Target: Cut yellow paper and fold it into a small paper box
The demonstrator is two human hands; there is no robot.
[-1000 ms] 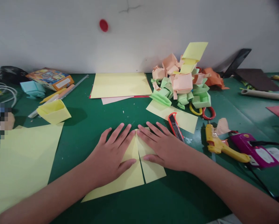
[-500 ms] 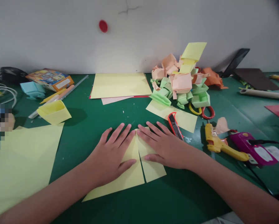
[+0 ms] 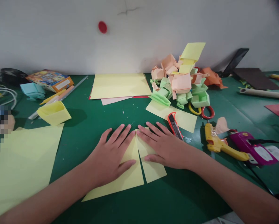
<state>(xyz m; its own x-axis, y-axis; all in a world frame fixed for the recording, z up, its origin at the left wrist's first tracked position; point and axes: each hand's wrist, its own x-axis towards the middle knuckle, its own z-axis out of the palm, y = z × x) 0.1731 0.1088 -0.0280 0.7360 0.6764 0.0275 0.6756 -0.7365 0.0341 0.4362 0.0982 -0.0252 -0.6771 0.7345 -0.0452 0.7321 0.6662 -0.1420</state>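
Observation:
Two yellow paper pieces lie side by side under my hands on the green table, nearly meeting at the top with a thin gap that widens toward me. My left hand (image 3: pixel 113 155) rests flat on the left yellow paper (image 3: pixel 130 177), fingers spread. On the right yellow paper (image 3: pixel 154 172) my right hand (image 3: pixel 161 144) lies flat too, fingers apart. Both hands hide much of the paper. A box cutter (image 3: pixel 175 126) with an orange-red edge lies just beyond my right hand, its lower end close to the wrist.
A large yellow sheet (image 3: pixel 25 161) covers the table's left side. Folded paper boxes (image 3: pixel 181 82) are heaped at the back right, by scissors (image 3: pixel 207 112). A yellow glue gun (image 3: pixel 217 143) and purple power strip (image 3: pixel 256 149) sit right. Stacked sheets (image 3: pixel 120 85) lie by the wall.
The gap between the two yellow paper pieces is slightly wider at the near end. Both hands stay nearly in place.

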